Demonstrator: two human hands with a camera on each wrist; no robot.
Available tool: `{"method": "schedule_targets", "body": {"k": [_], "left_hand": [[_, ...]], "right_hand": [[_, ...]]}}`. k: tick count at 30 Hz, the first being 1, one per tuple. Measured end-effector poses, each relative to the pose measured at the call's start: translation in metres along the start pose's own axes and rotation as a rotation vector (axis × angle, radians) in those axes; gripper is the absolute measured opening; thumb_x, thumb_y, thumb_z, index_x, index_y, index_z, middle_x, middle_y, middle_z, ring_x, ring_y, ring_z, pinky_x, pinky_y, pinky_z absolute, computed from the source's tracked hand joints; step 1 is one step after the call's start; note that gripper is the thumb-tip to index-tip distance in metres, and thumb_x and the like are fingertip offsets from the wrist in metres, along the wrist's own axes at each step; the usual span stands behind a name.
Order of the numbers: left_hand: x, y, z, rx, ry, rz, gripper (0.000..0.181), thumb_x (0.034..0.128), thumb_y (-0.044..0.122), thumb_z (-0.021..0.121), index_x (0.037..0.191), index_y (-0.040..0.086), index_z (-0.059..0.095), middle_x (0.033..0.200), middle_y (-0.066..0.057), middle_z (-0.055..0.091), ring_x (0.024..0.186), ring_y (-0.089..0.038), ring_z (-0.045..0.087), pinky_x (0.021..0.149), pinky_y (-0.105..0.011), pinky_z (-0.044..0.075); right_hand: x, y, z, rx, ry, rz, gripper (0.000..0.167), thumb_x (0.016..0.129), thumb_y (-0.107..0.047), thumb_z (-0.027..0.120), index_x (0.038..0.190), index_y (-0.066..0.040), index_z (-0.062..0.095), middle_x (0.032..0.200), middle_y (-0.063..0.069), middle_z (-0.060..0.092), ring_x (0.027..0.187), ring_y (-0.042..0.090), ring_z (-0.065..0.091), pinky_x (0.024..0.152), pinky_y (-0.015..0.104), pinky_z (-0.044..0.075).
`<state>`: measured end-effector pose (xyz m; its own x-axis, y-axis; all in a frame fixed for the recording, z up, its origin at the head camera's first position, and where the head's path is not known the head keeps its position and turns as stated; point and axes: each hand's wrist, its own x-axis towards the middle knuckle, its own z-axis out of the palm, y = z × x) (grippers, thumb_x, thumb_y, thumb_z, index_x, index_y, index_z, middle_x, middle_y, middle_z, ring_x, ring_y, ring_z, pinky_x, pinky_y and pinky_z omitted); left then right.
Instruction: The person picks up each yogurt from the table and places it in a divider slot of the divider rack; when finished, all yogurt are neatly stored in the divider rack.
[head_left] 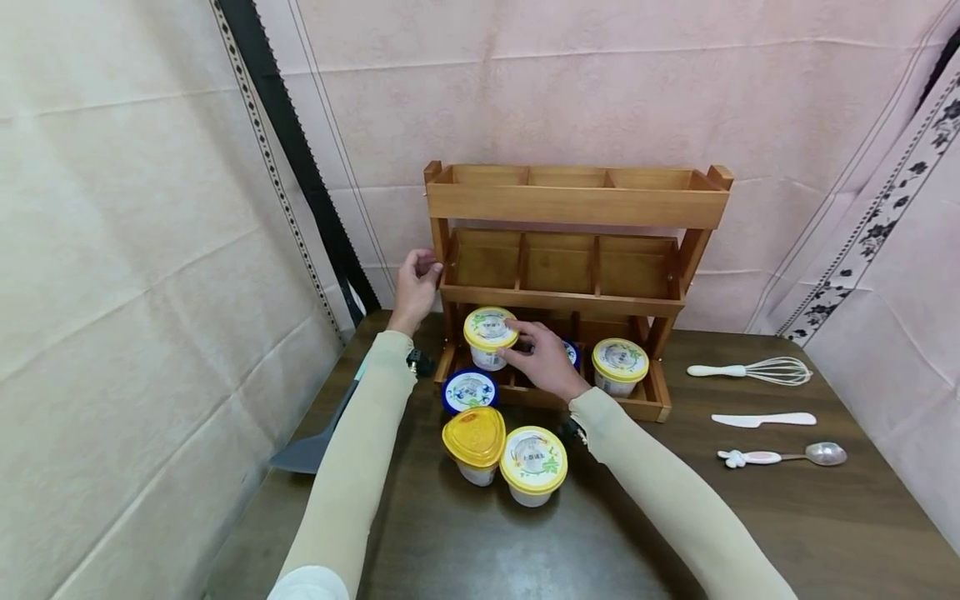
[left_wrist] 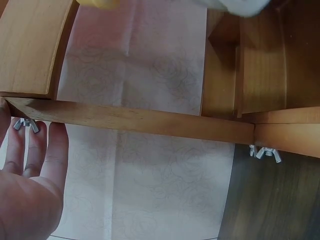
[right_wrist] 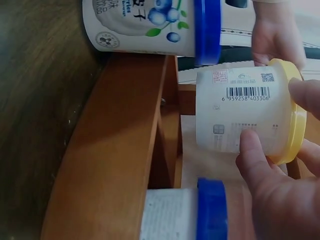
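Observation:
My right hand [head_left: 542, 358] grips a white tub with a yellow lid [head_left: 489, 328], thumb and fingers about its side and lid. That tub [right_wrist: 245, 110] is held over the left part of the rack's bottom tier, barcode facing the right wrist camera. My left hand [head_left: 417, 287] holds the left side of the wooden rack [head_left: 577, 205]; in the left wrist view its fingers [left_wrist: 56, 155] meet the side strut [left_wrist: 150, 121] near a wing nut. A blue-lidded tub [head_left: 469, 390] stands before the rack. Another blue-lidded tub [head_left: 572, 353] is partly hidden behind my right hand.
A yellow-lidded tub [head_left: 620, 367] sits in the bottom tier's right compartment. Two more tubs, one with a domed lid [head_left: 475, 437] and one flat-lidded [head_left: 533, 460], stand in front. A whisk [head_left: 780, 371], knife [head_left: 765, 420] and spoon [head_left: 825, 453] lie right; a spatula [head_left: 307, 452] lies left.

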<state>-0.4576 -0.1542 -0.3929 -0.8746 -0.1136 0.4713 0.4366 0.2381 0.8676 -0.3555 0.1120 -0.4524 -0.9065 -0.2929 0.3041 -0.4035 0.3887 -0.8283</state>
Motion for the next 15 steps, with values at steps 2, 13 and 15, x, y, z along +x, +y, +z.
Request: {"method": "schedule_targets", "body": {"k": [2, 13, 15], "left_hand": [[-0.001, 0.001, 0.0, -0.001, 0.003, -0.008, 0.025, 0.1083, 0.018, 0.062, 0.132, 0.009, 0.061, 0.129, -0.011, 0.064, 0.117, -0.023, 0.059, 0.101, -0.038, 0.051], [0.001, 0.0, 0.0, 0.006, 0.005, -0.007, 0.025, 0.108, 0.019, 0.063, 0.132, 0.01, 0.061, 0.129, -0.01, 0.064, 0.115, -0.023, 0.059, 0.098, -0.037, 0.051], [0.0, 0.0, 0.0, 0.003, 0.004, -0.011, 0.025, 0.108, 0.019, 0.063, 0.132, 0.01, 0.061, 0.129, -0.01, 0.064, 0.115, -0.023, 0.059, 0.099, -0.037, 0.051]], "right_hand": [[0.003, 0.001, 0.004, -0.015, -0.006, -0.003, 0.062, 0.098, -0.033, 0.078, 0.154, -0.016, 0.056, 0.142, 0.016, 0.058, 0.134, 0.042, 0.061, 0.104, 0.052, 0.057], [0.016, 0.006, 0.02, -0.146, -0.042, 0.023, 0.063, 0.1, -0.029, 0.077, 0.155, -0.01, 0.054, 0.141, 0.02, 0.058, 0.129, 0.036, 0.064, 0.103, 0.046, 0.058], [0.017, 0.007, 0.023, -0.176, -0.063, 0.036, 0.064, 0.1, -0.029, 0.076, 0.156, -0.009, 0.052, 0.14, 0.02, 0.059, 0.125, 0.034, 0.065, 0.101, 0.044, 0.058]]}}
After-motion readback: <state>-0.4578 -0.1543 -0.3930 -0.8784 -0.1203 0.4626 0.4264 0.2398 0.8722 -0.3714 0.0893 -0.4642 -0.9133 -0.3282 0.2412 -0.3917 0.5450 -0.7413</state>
